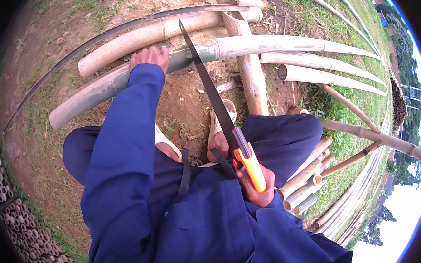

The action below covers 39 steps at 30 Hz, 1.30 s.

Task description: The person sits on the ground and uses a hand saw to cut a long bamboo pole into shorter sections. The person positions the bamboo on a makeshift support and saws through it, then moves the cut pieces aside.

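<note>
My left hand [150, 57] is wrapped over the top of a thick green-grey bamboo pole [96, 90] that lies crosswise in front of me. My right hand [266, 190], close to my right thigh, grips a handsaw [208, 81] by its orange handle. The saw's long dark blade points up and away, and its upper part passes over the pole just right of my left hand. Whether the teeth touch the bamboo I cannot tell. Under the pole runs a pale log [252, 84] as a support.
Beyond the pole lie another cut bamboo length [120, 43] and a thin dark curved strip [96, 40]. More poles [331, 77] extend right. Cut pieces [301, 191] are piled by my right knee, near a bamboo rail [353, 129]. Stacked bamboo ends [30, 236] fill the lower left.
</note>
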Each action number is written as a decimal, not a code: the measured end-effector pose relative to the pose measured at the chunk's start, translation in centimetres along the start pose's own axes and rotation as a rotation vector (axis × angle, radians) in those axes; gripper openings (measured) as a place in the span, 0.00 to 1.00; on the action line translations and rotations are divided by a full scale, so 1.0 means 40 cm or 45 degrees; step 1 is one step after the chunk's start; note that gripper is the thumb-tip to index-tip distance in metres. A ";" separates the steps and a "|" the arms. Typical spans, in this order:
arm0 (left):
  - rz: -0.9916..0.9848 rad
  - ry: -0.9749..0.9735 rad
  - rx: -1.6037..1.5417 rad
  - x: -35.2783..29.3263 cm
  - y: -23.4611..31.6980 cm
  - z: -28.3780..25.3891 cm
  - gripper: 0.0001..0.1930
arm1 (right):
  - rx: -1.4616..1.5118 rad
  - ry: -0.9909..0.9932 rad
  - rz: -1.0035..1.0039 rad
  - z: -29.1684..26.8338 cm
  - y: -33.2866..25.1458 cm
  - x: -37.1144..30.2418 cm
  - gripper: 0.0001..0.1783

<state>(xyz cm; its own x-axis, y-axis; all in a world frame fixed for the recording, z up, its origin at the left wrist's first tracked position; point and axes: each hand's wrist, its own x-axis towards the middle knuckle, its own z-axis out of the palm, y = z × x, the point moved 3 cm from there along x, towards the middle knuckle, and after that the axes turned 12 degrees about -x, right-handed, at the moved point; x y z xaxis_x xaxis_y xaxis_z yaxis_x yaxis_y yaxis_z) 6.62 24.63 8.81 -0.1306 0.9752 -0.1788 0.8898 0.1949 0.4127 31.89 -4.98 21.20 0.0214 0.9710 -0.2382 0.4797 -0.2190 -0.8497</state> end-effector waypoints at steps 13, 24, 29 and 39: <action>0.102 0.093 0.113 -0.001 0.018 0.017 0.32 | 0.016 0.214 -0.241 0.169 0.075 0.315 0.07; 0.099 0.074 0.077 0.002 -0.011 0.027 0.33 | 0.054 -0.073 0.180 -0.005 0.013 -0.035 0.13; 0.108 0.133 0.050 0.018 0.018 0.025 0.32 | -0.029 0.146 -0.155 0.142 0.060 0.315 0.06; 0.184 0.203 0.070 -0.023 -0.017 0.028 0.29 | 0.072 -0.045 0.264 -0.010 -0.028 -0.019 0.15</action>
<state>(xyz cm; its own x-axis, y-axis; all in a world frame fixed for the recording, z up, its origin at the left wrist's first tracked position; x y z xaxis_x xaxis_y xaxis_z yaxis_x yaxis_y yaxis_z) 6.61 23.46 7.71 -0.0637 0.9977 0.0236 0.9261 0.0503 0.3739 31.69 -5.45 22.53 0.0833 0.9008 -0.4261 0.4181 -0.4197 -0.8056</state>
